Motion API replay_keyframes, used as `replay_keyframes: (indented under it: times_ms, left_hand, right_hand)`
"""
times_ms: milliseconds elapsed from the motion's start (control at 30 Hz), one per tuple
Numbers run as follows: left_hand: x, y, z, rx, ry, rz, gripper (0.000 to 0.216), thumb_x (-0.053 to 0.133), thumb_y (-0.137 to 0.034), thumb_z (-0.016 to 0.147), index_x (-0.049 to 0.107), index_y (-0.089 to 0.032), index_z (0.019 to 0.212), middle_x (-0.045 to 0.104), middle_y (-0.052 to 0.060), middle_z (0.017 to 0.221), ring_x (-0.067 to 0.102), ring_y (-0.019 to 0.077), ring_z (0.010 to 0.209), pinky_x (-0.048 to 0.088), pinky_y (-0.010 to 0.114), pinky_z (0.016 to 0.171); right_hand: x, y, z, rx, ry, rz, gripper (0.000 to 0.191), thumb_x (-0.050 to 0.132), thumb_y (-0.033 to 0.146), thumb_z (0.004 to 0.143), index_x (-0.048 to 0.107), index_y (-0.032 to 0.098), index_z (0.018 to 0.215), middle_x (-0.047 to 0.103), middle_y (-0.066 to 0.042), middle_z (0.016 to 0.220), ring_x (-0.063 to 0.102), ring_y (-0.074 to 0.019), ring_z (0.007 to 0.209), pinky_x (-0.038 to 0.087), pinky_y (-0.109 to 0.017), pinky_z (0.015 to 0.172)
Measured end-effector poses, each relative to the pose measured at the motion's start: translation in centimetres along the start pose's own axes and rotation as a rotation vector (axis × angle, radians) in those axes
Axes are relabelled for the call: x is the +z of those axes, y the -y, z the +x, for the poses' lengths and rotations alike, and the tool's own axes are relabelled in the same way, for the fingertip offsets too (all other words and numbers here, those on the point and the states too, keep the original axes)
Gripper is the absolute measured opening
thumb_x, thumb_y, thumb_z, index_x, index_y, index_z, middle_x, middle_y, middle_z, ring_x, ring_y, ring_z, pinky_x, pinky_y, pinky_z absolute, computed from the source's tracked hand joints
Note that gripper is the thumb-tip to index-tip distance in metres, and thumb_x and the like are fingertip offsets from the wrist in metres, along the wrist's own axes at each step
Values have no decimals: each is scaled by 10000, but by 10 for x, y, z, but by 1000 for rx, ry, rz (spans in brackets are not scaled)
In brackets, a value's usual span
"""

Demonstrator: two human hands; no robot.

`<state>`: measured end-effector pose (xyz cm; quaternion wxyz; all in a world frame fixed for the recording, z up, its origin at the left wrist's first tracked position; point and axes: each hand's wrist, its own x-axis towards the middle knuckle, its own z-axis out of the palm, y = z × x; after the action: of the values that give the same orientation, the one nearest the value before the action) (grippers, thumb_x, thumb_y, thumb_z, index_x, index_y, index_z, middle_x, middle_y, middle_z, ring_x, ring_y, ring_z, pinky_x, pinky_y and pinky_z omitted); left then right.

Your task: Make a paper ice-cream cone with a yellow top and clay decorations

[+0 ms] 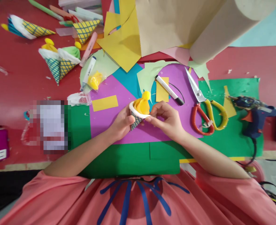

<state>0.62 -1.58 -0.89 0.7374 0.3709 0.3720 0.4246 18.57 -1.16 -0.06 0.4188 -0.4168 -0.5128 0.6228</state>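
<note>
A craft ice cream cone (142,107) is held over the purple paper (105,125). It has a checked cone, a white rim, a folded yellow top and a small yellow ball. My left hand (124,123) is closed around the cone from the left, thumb on its front. With thumb and fingertips, my right hand (167,120) pinches the right end of the white rim. Close beyond the hands lie a marker (169,90) and a yellow paper piece (162,90). Another yellow strip (104,103) is to the left.
Scissors (202,103) and a glue gun (255,115) lie at right on green paper (241,90). Finished-looking cones (58,61) are at upper left. A large paper roll (222,34) stands at the back. A bagged yellow piece (95,80) lies near a marker (89,72).
</note>
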Motion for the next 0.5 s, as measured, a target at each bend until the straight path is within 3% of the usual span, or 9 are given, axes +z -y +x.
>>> replay_keyframes:
  times_ms: [67, 133, 333, 500]
  left_hand:
    - [0, 0, 0, -28, -3, 14, 835, 704, -742, 695, 547, -165, 1278, 691, 92, 953, 671, 183, 777, 512, 251, 586]
    - [1, 0, 0, -51, -13, 3, 763, 700, -703, 728, 556, -169, 1253, 687, 90, 953, 670, 182, 766, 503, 242, 555]
    - [3, -6, 2, -105, -55, -127, 711, 679, -663, 746, 559, -199, 1270, 696, 98, 1058, 683, 262, 987, 590, 336, 740]
    - [3, -11, 5, -117, -90, -145, 591, 583, -643, 800, 618, -178, 1164, 714, 113, 1059, 679, 295, 1018, 591, 370, 699]
  right_hand:
    - [1, 0, -1, 30, 19, -12, 394, 849, 402, 722, 509, 217, 796, 584, 84, 576, 508, -72, 485, 373, -225, 476]
    - [1, 1, -1, 44, 34, -21, 415, 846, 409, 722, 481, 224, 792, 564, 95, 542, 480, -69, 464, 346, -220, 459]
    - [-2, 1, 0, -37, 71, 7, 362, 846, 338, 731, 558, 215, 913, 611, 67, 664, 573, -79, 574, 446, -223, 547]
    - [-4, 2, -1, -123, 117, 50, 242, 782, 254, 809, 595, 216, 959, 694, 10, 866, 683, -104, 770, 548, -243, 703]
